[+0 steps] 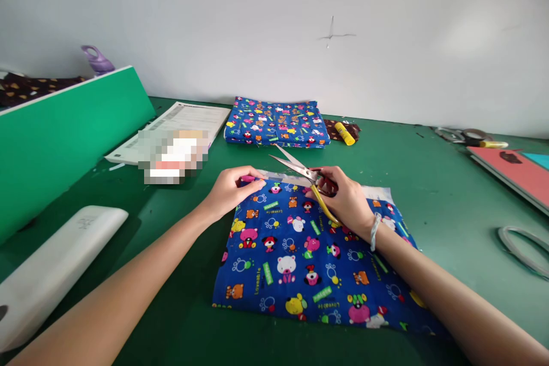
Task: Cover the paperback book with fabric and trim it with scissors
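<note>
A blue cloth (pixel 295 251) printed with cartoon animals lies flat on the green table (pixel 171 309), with a pale strip along its far edge. My left hand (pixel 234 191) pinches the cloth at its far left corner, thumb on top. In my right hand (pixel 349 197) is a pair of scissors (pixel 295 166) with one yellow handle and one dark handle. Their blades are spread and point left, near the cloth's far edge between my hands. I cannot tell whether the blades touch the fabric.
Behind is a folded stack of the same cloth (pixel 277 123), beside a yellow glue stick (pixel 344 133) on a dark scrap. Papers (pixel 189 114), a green divider (pixel 77 137) and a long white object (pixel 60 269) occupy the left. Rightward are a red folder (pixel 510 174) and a coiled cable (pixel 523 251).
</note>
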Demonstrator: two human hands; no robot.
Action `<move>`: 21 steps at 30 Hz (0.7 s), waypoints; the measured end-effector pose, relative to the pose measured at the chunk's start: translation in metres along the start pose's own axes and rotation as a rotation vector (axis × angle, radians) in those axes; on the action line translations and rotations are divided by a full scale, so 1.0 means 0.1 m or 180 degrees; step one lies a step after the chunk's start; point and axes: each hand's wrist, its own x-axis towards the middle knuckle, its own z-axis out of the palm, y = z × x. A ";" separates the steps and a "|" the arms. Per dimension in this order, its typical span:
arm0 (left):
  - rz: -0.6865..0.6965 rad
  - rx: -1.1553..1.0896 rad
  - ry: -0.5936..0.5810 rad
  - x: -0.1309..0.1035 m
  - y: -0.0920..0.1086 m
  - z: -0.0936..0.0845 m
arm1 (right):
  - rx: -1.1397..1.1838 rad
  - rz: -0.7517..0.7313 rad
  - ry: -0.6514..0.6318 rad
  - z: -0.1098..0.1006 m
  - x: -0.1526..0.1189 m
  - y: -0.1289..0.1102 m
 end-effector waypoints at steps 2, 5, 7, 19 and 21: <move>0.0079 0.0010 -0.0108 0.00 0.00 0.00 | -0.0031 -0.0021 0.0030 0.00 0.00 0.00; 0.0213 0.0018 -0.0367 0.01 -0.01 -0.02 | -0.0070 -0.0014 0.0048 -0.01 0.01 0.00; 0.0253 -0.0055 -0.0454 0.01 -0.01 -0.03 | -0.0074 -0.0028 0.0019 0.00 0.01 0.01; 0.0003 -0.0401 -0.0518 0.04 -0.05 -0.03 | -0.0643 -0.1026 -0.0158 -0.09 0.02 -0.01; 0.0015 -0.0402 -0.0517 0.05 -0.07 -0.03 | -0.0831 -0.1163 -0.0314 -0.13 0.02 -0.03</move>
